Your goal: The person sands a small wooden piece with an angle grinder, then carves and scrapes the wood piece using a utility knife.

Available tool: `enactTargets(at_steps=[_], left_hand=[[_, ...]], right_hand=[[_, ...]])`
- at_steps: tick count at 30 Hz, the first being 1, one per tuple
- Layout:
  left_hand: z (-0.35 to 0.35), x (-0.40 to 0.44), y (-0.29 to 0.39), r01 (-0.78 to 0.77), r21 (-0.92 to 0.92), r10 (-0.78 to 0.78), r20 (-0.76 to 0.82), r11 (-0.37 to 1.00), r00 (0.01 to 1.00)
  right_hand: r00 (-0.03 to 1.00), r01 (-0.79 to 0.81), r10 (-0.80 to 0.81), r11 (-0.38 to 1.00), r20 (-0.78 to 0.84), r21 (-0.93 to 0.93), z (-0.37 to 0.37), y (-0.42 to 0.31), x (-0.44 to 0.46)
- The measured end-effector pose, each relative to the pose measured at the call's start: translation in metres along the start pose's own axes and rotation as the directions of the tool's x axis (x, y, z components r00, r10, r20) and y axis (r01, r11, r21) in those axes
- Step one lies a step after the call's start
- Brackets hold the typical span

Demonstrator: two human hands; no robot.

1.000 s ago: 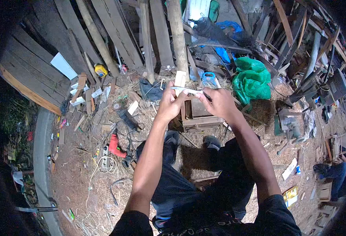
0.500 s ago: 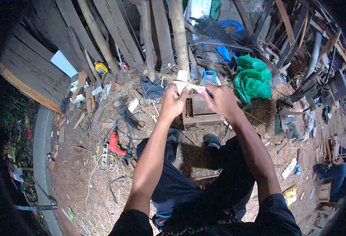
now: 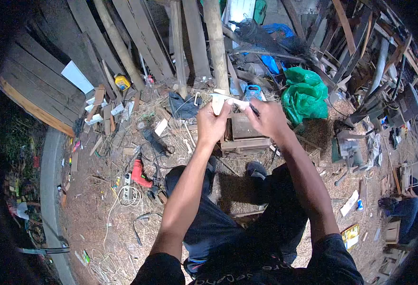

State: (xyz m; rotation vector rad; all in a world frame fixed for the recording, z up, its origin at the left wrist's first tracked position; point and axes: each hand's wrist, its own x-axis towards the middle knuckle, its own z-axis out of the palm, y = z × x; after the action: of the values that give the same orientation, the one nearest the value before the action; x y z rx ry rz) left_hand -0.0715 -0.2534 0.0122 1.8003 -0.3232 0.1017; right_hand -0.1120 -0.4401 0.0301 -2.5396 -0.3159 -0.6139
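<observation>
My left hand [image 3: 211,125] is closed around a small pale piece of wood [image 3: 218,105], which stands upright between thumb and fingers. My right hand [image 3: 270,118] grips a knife [image 3: 254,110] by its dark handle. The thin, light blade reaches left across the upper part of the wood, and my right thumb lies close to my left fingertips. Both hands are held out in front of me, above a low wooden box-like stand [image 3: 245,146]. Fine detail of the blade's edge is too small to make out.
A red power drill [image 3: 140,174], a power strip [image 3: 129,194] and an angle grinder [image 3: 154,141] lie on the shavings-covered floor to the left. A green plastic bag [image 3: 305,95] sits at the right, near a blue tool [image 3: 253,92]. Another person's leg [image 3: 403,214] shows far right.
The wood has turned more upright in my left hand. The knife has shifted across its top, its blade now sloping up to the left.
</observation>
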Motion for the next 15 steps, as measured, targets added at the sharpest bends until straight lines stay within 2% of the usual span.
enactTargets(at_steps=[3, 7, 9, 11, 15], left_hand=[[0.005, 0.004, -0.007, -0.065, -0.139, 0.068, 0.019, 0.988, 0.998], [-0.001, 0.004, -0.001, 0.158, -0.392, -0.085, 0.198, 0.906, 0.977], [-0.007, 0.004, 0.005, 0.189, -0.431, -0.078, 0.263, 0.882, 0.962], [-0.007, 0.0, 0.017, 0.17, -0.453, -0.054, 0.258, 0.875, 0.965], [-0.009, 0.001, 0.024, 0.151, -0.458, -0.024, 0.271, 0.876, 0.962]], right_hand=[[1.0, -0.018, 0.018, 1.0, 0.011, 0.02, -0.001, 0.003, 0.001], [0.998, -0.007, 0.004, 0.999, 0.062, 0.05, -0.005, 0.003, -0.001], [0.995, 0.021, -0.028, 0.997, 0.093, 0.075, -0.004, 0.006, -0.002], [0.99, 0.074, -0.088, 0.99, 0.112, 0.12, 0.0, 0.012, -0.003], [0.99, 0.05, -0.065, 0.991, 0.127, 0.121, -0.006, 0.004, -0.002]])
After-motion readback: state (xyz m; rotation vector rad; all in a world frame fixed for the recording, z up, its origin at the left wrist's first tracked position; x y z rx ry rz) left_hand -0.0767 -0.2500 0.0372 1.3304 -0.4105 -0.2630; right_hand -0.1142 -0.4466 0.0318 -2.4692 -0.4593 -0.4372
